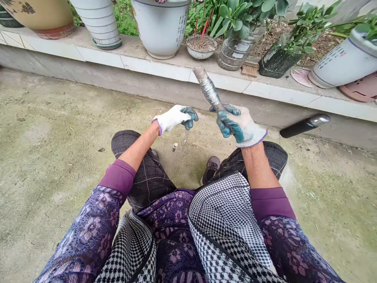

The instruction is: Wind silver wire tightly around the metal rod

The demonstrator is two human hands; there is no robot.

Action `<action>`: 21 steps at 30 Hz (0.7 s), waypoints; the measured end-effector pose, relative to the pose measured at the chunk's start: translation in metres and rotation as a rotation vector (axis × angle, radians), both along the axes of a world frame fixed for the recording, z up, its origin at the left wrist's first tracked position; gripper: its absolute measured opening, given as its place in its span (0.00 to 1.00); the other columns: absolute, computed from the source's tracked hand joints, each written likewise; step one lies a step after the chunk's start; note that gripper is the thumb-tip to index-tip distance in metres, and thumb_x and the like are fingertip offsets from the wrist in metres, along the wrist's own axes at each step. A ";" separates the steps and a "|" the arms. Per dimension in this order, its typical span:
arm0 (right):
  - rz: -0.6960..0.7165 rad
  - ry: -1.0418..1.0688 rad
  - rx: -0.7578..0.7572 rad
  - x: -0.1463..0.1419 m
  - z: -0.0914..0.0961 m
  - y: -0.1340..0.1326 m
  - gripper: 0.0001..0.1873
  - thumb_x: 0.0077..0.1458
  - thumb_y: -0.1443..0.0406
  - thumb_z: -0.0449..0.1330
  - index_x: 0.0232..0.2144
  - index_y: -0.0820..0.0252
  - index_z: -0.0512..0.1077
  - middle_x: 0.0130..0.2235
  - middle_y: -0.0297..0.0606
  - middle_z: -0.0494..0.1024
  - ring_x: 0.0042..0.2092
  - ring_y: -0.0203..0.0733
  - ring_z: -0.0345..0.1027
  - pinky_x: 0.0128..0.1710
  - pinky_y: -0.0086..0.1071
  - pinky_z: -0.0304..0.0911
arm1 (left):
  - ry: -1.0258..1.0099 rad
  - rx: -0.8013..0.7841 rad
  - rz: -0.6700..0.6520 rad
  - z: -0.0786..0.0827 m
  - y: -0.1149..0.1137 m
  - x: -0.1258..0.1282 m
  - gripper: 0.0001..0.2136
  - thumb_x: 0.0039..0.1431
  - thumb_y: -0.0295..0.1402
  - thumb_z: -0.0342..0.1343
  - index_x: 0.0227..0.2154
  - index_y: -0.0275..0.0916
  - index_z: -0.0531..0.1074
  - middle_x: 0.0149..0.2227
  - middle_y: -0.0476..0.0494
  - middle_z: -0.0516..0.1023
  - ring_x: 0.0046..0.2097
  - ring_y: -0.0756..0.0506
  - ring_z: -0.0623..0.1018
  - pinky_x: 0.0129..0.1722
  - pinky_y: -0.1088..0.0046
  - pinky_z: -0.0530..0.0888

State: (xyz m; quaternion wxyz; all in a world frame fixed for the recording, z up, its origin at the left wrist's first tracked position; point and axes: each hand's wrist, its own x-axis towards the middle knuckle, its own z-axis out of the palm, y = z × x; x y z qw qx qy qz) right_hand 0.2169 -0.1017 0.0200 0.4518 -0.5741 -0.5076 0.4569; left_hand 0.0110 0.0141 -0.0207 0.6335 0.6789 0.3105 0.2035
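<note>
My right hand, in a white glove with blue-green coated fingers, is closed around the lower end of a wire-wound stick. Shiny silver wire is wrapped about its middle, and its bare end points up and to the left. My left hand, gloved alike, is held out to the left of the stick, apart from it. Its fingers are curled together; whether something thin is pinched in them I cannot make out. Below it on the ground stands a small dark cylinder with a pale top.
A tiled ledge runs across the back with several flower pots, including a large white pot. A small brush lies there too. A black flask with a silver cap stands on the concrete ground at right.
</note>
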 end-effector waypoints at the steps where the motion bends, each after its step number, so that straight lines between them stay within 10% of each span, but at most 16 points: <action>1: 0.071 0.000 -0.036 0.000 0.002 -0.002 0.24 0.46 0.53 0.66 0.42 0.63 0.76 0.21 0.28 0.64 0.17 0.30 0.52 0.13 0.26 0.52 | 0.005 0.019 0.018 0.002 0.000 0.000 0.03 0.54 0.24 0.58 0.31 0.31 0.77 0.24 0.44 0.78 0.24 0.52 0.75 0.31 0.74 0.74; 7: 0.484 -0.403 -0.337 -0.002 -0.006 -0.006 0.25 0.46 0.50 0.66 0.42 0.60 0.78 0.24 0.30 0.67 0.21 0.31 0.55 0.16 0.26 0.52 | 0.052 0.097 0.107 0.006 0.000 -0.003 0.03 0.51 0.22 0.58 0.29 0.32 0.77 0.21 0.50 0.74 0.23 0.54 0.70 0.26 0.79 0.69; 14: 0.230 -1.135 -0.288 0.014 -0.031 0.018 0.15 0.51 0.55 0.61 0.36 0.56 0.81 0.24 0.35 0.73 0.28 0.40 0.65 0.28 0.32 0.56 | 0.179 0.051 0.030 -0.003 -0.009 0.003 0.04 0.50 0.20 0.59 0.27 0.33 0.76 0.18 0.52 0.71 0.19 0.56 0.67 0.21 0.80 0.65; 21: -0.138 -0.428 -0.083 0.014 -0.024 0.013 0.22 0.47 0.51 0.65 0.39 0.63 0.76 0.22 0.32 0.68 0.20 0.32 0.56 0.17 0.27 0.55 | 0.102 -0.029 -0.027 -0.003 -0.004 0.003 0.04 0.54 0.23 0.58 0.32 0.31 0.77 0.20 0.47 0.75 0.20 0.53 0.72 0.25 0.77 0.70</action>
